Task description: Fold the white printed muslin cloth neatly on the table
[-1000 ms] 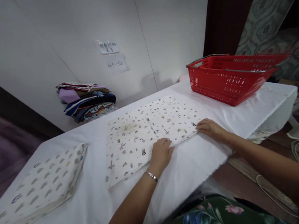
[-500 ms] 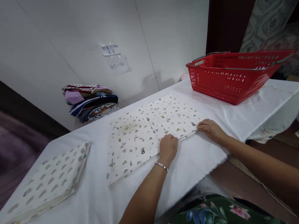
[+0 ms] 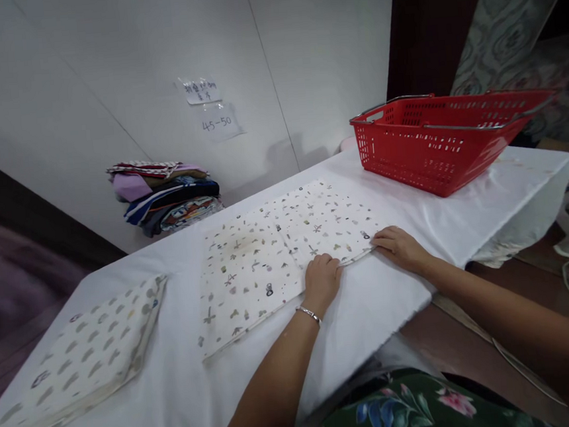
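A folded white cloth (image 3: 249,263) with small grey and brown prints lies flat on the table. My left hand (image 3: 321,280), a bracelet at its wrist, is closed on the middle of the cloth's near edge. At the near right corner my right hand (image 3: 398,247) pinches the same edge, its thumb hidden from view. Further left lies a second folded cloth (image 3: 87,353), white with grey strokes, which neither hand touches.
A red plastic basket (image 3: 409,153) with metal handles stands on the white-covered table (image 3: 180,389) at the back right. Against the wall is a stack of folded fabrics (image 3: 168,197). Paper notes (image 3: 217,122) are stuck above it.
The whole view has shifted slightly, so things appear a little further left. Both hands keep their places on the cloth's near edge.
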Demonstrator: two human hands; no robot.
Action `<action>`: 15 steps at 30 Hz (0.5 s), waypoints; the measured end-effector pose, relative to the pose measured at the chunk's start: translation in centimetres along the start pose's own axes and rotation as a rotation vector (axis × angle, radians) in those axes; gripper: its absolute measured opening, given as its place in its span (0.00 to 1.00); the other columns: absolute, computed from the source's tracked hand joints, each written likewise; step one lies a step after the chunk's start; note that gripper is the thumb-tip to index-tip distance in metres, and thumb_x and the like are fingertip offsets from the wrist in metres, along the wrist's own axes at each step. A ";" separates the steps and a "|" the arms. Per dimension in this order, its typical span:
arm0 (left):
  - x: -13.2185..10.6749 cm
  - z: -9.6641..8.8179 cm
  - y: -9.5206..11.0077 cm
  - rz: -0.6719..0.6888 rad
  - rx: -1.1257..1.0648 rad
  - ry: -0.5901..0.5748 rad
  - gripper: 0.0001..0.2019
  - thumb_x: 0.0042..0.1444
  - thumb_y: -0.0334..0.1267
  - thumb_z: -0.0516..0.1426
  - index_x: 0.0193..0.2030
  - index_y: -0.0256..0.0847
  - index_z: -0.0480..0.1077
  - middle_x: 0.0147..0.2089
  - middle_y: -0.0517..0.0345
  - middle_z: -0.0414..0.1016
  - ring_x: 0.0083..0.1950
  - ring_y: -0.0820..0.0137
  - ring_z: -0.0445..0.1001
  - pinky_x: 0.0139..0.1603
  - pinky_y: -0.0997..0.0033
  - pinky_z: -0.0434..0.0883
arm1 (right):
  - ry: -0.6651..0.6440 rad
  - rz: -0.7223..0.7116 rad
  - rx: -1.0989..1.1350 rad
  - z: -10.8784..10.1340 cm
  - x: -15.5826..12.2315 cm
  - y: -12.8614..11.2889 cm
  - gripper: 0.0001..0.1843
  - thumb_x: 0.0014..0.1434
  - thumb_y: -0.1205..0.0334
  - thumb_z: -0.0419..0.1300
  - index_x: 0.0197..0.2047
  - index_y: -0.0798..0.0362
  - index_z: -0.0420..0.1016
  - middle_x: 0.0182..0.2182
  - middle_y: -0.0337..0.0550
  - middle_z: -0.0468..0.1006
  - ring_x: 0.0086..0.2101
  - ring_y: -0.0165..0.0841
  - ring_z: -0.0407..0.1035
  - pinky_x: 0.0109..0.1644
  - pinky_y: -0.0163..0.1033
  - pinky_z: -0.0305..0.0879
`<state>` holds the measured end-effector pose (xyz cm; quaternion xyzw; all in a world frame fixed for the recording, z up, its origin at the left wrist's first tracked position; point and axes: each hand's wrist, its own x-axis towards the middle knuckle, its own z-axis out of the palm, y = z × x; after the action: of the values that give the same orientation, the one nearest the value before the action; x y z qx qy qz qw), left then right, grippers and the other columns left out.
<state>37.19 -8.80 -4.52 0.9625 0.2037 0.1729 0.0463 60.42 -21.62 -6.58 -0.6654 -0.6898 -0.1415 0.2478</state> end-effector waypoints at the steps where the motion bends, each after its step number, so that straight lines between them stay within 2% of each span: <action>1: 0.1 0.0 0.0 -0.006 -0.007 0.002 0.08 0.61 0.38 0.50 0.38 0.41 0.70 0.39 0.56 0.68 0.42 0.68 0.64 0.41 0.67 0.61 | 0.001 0.004 -0.005 0.0 0.0 0.0 0.13 0.63 0.61 0.50 0.42 0.50 0.76 0.41 0.48 0.74 0.42 0.39 0.66 0.46 0.47 0.62; 6: 0.2 0.2 0.1 -0.027 -0.017 -0.005 0.09 0.61 0.37 0.49 0.39 0.41 0.70 0.39 0.56 0.68 0.42 0.68 0.64 0.41 0.66 0.61 | 0.004 0.013 -0.007 0.1 0.2 0.0 0.13 0.63 0.63 0.50 0.41 0.49 0.77 0.40 0.47 0.75 0.41 0.38 0.66 0.44 0.44 0.63; 11: 0.7 -0.1 0.1 -0.007 0.042 -0.015 0.09 0.61 0.34 0.49 0.34 0.40 0.69 0.37 0.55 0.68 0.40 0.68 0.64 0.39 0.66 0.60 | -0.051 -0.016 -0.040 -0.4 1.1 -0.1 0.13 0.63 0.65 0.50 0.41 0.50 0.76 0.39 0.45 0.75 0.40 0.38 0.65 0.42 0.41 0.64; 15: 1.9 -0.9 -0.6 -0.002 0.143 0.051 0.09 0.61 0.31 0.49 0.33 0.39 0.69 0.35 0.53 0.67 0.40 0.66 0.63 0.39 0.65 0.58 | -0.036 -0.018 -0.064 -1.0 2.6 -0.1 0.15 0.64 0.65 0.48 0.42 0.52 0.76 0.40 0.46 0.75 0.41 0.37 0.65 0.41 0.40 0.64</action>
<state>38.31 -7.49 -3.17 0.9585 0.2174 0.1822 -0.0276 60.54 -20.00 -4.33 -0.6692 -0.6951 -0.1538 0.2129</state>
